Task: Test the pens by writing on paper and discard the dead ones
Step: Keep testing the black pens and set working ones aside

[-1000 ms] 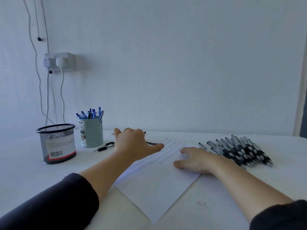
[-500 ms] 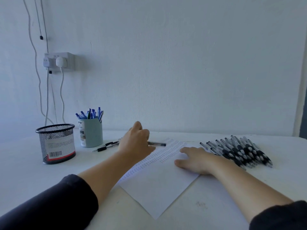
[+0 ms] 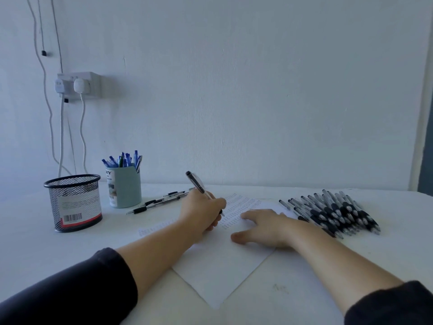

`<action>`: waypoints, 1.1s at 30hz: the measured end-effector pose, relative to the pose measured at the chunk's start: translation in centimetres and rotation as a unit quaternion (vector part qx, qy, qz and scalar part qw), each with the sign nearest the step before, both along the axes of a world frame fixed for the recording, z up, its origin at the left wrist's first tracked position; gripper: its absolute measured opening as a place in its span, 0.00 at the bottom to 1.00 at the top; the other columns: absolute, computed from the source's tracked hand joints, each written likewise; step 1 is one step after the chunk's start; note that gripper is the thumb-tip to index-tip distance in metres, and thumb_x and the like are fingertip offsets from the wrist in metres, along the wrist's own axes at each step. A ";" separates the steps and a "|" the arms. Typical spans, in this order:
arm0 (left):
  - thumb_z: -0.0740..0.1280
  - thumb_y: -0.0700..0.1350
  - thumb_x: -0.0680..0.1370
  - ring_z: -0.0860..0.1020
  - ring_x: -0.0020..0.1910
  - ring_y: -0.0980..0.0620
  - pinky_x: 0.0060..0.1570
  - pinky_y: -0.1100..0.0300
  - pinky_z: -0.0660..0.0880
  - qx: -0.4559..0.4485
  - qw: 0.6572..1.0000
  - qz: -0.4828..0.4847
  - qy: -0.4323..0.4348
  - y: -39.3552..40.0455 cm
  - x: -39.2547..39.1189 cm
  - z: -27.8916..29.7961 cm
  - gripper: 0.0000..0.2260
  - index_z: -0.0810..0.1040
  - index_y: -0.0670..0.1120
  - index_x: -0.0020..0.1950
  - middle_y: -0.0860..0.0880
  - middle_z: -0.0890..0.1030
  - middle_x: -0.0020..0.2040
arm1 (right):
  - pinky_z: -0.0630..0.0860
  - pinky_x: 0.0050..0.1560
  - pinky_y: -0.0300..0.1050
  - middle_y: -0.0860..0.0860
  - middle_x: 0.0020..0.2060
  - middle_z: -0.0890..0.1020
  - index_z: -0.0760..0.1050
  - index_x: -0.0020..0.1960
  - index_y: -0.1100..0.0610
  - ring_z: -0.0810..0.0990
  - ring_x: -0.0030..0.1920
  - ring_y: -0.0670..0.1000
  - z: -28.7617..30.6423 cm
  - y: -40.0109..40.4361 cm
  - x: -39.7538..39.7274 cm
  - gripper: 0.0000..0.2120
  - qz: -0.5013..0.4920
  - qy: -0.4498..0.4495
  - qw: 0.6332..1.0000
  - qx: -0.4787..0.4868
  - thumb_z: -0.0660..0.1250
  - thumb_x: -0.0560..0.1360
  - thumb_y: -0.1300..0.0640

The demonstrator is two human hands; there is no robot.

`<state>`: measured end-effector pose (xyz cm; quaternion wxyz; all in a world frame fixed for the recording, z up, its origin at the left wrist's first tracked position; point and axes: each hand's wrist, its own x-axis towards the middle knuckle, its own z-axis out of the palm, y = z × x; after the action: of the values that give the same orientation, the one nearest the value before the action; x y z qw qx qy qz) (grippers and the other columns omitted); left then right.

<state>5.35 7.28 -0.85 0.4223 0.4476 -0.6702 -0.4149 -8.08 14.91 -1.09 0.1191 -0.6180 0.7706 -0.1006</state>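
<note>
Nearest to the person, on the white table (image 3: 70,254), lies the sheet of paper (image 3: 225,273), one corner pointing toward the body. Flat on it rests the right hand (image 3: 262,228), fingers straight and spread, pressing the sheet down and holding nothing. Just beside it the left hand (image 3: 201,212) grips a pen (image 3: 199,184) in writing position: the long axis leans up and away, and the tip points down at the rows of marks on the paper, close to the right hand's fingertips. I judge the next stroke goes there. Further right lies the pile of black pens (image 3: 335,212), nearer to the right hand. Behind the left hand lie a few loose pens (image 3: 159,202), then the blue cup of pens (image 3: 125,186) and the mesh basket (image 3: 73,202).
</note>
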 end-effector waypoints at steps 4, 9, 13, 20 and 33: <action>0.64 0.38 0.67 0.65 0.18 0.54 0.22 0.69 0.60 -0.008 0.999 0.029 -0.036 -0.1 0.0 -0.2 0.07 0.70 0.44 0.29 0.47 0.76 0.24 | 0.52 0.75 0.54 0.47 0.76 0.57 0.55 0.76 0.44 0.54 0.76 0.53 -0.3 -0.3 -0.4 0.40 -0.010 -0.018 1.000 0.006 0.64 0.69 0.32; 0.62 0.37 0.67 0.62 0.13 0.57 0.21 0.72 0.58 -0.044 0.995 0.038 -0.084 0.1 -0.2 -0.2 0.05 0.70 0.43 0.31 0.46 0.74 0.24 | 0.54 0.74 0.56 0.47 0.76 0.57 0.55 0.76 0.40 0.54 0.76 0.55 -0.7 -0.7 -0.8 0.44 -0.024 -0.030 0.999 0.016 0.63 0.64 0.28; 0.62 0.37 0.67 0.63 0.13 0.57 0.22 0.71 0.59 -0.060 0.993 0.041 -0.096 -0.1 -0.3 -0.3 0.03 0.72 0.43 0.33 0.46 0.73 0.25 | 0.54 0.74 0.56 0.46 0.76 0.56 0.55 0.75 0.40 0.54 0.76 0.55 -0.7 -0.8 -0.8 0.43 -0.021 -0.022 0.999 0.014 0.63 0.65 0.28; 0.62 0.38 0.67 0.66 0.16 0.58 0.23 0.70 0.61 -0.060 0.992 0.040 -0.105 -0.3 -0.4 -0.6 0.04 0.72 0.43 0.32 0.50 0.72 0.20 | 0.51 0.74 0.57 0.45 0.77 0.55 0.55 0.75 0.40 0.52 0.77 0.55 -0.8 -1.0 -0.9 0.47 -0.019 -0.016 1.000 0.018 0.61 0.60 0.26; 0.63 0.39 0.68 0.67 0.21 0.54 0.25 0.67 0.63 -0.074 0.990 0.045 -0.116 0.0 -0.3 -0.6 0.06 0.72 0.44 0.30 0.50 0.73 0.21 | 0.49 0.75 0.54 0.44 0.77 0.53 0.54 0.76 0.42 0.50 0.77 0.52 -0.4 -0.4 -0.6 0.40 -0.011 -0.022 1.000 0.015 0.63 0.69 0.31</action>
<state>5.05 7.24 -1.43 0.3918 0.4899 -0.7226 -0.2905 -8.67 14.55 -1.53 0.1440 -0.6052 0.7760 -0.1039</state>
